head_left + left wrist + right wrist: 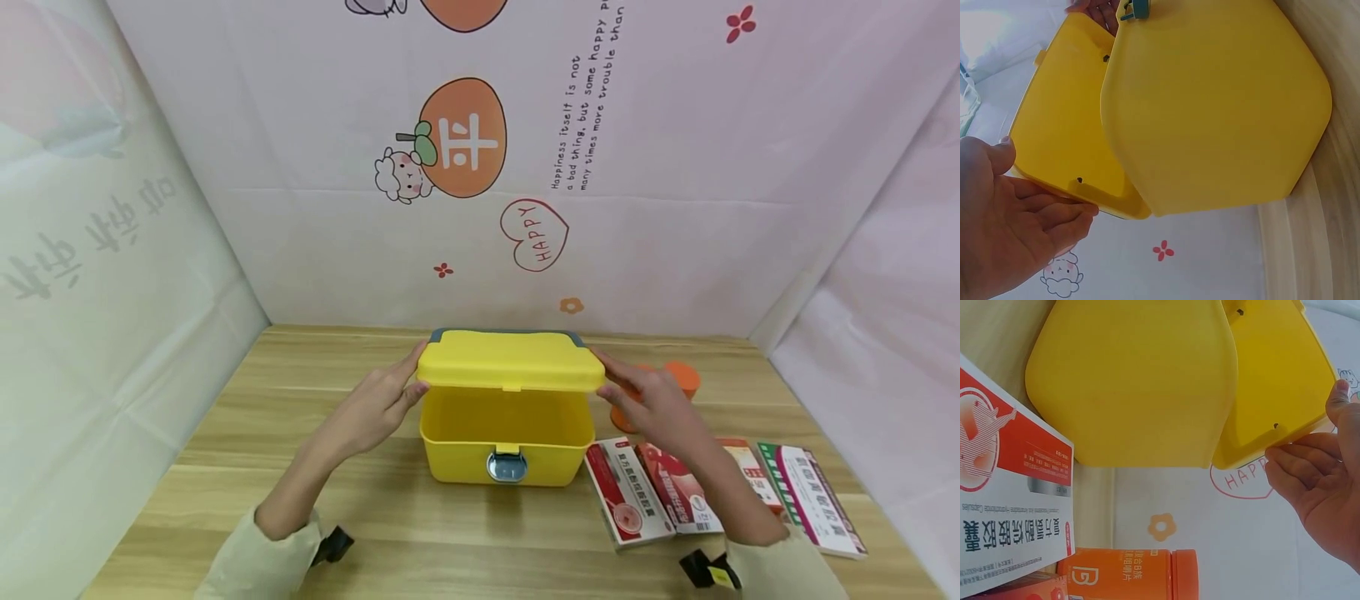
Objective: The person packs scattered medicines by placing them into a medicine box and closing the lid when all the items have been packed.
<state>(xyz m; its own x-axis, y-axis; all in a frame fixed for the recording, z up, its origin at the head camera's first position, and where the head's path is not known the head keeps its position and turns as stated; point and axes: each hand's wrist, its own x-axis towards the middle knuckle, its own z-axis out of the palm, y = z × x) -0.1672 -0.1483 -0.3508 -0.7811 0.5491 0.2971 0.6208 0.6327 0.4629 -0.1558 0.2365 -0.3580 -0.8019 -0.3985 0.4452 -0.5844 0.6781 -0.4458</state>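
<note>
A yellow storage box (pixel 510 462) with a silver latch (pixel 507 467) stands on the table, its lid (pixel 512 360) partly raised and tilted above the opening. My left hand (pixel 378 408) holds the lid's left side, thumb at the front edge and fingers along the side. On the opposite side, my right hand (pixel 660 408) holds the lid the same way. The left wrist view shows the lid's yellow underside (pixel 1066 119) between the hands. Inside the box, only bare yellow wall shows in the head view.
Several flat medicine boxes lie right of the storage box, including a red-and-white one (pixel 630 492) close beside it and a green-edged one (pixel 813 500) farther right. Orange bottles (pixel 681 379) stand behind them, partly hidden by my right hand. A printed cloth (pixel 660 250) hangs behind the table.
</note>
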